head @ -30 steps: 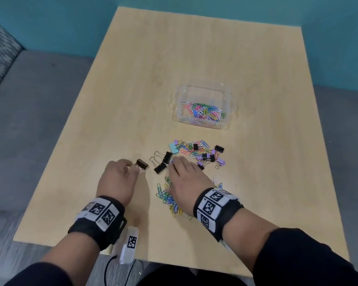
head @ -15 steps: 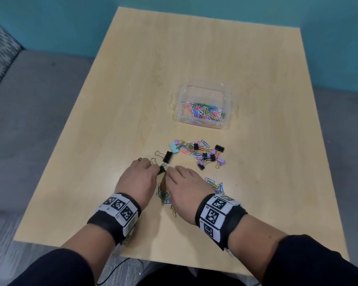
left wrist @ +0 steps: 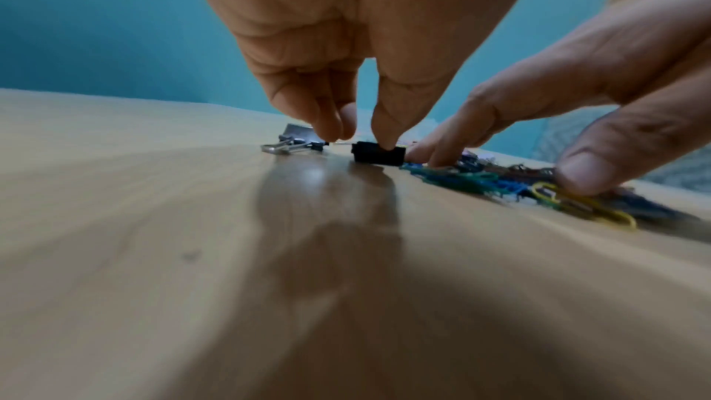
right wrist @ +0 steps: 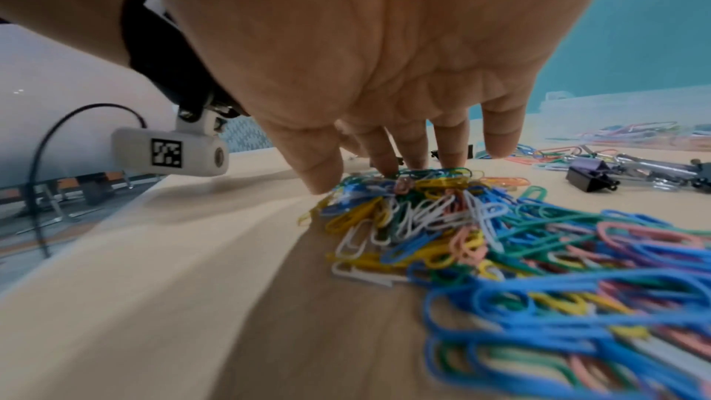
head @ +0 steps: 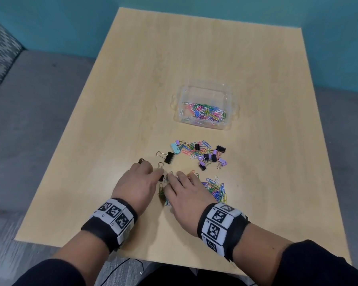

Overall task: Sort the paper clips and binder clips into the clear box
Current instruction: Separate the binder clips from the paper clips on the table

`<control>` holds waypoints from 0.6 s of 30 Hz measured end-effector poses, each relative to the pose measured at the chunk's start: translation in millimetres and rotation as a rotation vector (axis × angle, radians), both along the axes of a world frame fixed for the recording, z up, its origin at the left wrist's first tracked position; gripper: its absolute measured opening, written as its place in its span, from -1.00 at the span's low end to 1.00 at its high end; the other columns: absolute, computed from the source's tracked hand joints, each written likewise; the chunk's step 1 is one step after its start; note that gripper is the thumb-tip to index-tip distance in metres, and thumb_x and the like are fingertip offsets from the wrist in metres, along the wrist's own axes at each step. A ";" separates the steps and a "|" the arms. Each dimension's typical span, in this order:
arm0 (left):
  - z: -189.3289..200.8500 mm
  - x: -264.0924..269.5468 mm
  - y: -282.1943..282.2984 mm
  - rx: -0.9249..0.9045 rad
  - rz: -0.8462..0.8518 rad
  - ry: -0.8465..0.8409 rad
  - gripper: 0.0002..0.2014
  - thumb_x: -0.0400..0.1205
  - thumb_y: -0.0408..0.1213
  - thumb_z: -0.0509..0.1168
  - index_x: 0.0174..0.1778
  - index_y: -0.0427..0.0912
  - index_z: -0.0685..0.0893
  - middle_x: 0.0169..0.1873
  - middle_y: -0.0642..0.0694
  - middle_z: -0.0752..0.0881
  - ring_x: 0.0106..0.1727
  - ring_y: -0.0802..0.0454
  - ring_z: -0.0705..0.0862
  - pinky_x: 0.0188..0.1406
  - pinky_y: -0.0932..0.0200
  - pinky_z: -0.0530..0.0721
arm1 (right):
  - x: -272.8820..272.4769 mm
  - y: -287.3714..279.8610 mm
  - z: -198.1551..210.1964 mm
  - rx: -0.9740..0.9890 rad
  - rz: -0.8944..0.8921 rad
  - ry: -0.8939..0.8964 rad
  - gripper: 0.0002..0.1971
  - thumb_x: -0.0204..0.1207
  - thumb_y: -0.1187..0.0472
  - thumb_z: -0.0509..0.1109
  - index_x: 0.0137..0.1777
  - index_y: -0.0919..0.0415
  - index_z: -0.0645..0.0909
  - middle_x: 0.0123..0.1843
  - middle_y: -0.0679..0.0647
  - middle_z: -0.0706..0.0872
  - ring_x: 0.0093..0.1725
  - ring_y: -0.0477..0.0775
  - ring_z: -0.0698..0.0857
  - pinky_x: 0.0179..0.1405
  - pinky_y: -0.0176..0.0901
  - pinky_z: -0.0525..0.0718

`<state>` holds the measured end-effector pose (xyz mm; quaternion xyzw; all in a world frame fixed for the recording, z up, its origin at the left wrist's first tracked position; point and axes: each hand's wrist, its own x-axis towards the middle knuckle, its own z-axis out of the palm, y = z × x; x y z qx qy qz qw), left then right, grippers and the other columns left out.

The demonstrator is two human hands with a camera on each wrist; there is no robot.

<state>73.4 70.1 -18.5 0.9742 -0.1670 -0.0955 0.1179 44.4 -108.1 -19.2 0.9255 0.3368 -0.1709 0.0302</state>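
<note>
Left grip (left wrist: 369,136) on binder clip (left wrist: 379,153)

Head view looks down over the table (head: 132,100); wrist views skim it (very near), sharing the paper clips (right wrist: 442,224).

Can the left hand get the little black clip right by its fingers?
Probably yes. The left hand already has its thumb on the black clip, which sits on bare table. The right hand is close beside it but not covering it.
</note>
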 end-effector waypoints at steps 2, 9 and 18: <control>-0.8 1.2 -0.9 0.052 -0.076 0.000 -0.67 0.33 -0.47 0.44 -0.01 -0.11 0.71 -0.26 -0.14 0.57 -0.32 -0.17 0.52 -0.53 0.07 0.56 | -9.2 -5.9 0.3 -0.024 0.004 0.020 -0.34 0.64 -0.03 0.13 0.61 0.32 0.06 0.67 0.34 0.06 0.60 0.43 0.03 0.50 0.48 0.01; 7.3 7.3 -4.5 0.011 0.110 -0.074 -0.83 0.41 -0.48 0.39 -0.14 -0.19 0.71 -0.22 -0.14 0.59 -0.26 -0.18 0.51 -0.43 -0.01 0.59 | -22.0 -24.8 -0.2 0.116 -0.017 0.060 -0.27 0.51 -0.11 0.31 0.56 0.29 0.25 0.58 0.26 0.35 0.57 0.35 0.28 0.50 0.27 0.29; -2.2 -6.5 -37.2 -0.185 -0.035 0.034 -0.57 0.44 -0.49 0.21 0.24 -0.19 0.63 0.12 -0.16 0.63 0.06 -0.23 0.58 -0.05 -0.12 0.68 | -27.8 -71.9 -5.2 0.174 -0.245 0.143 -0.42 0.48 0.21 0.02 0.53 0.32 0.32 0.51 0.24 0.44 0.55 0.33 0.32 0.50 0.21 0.33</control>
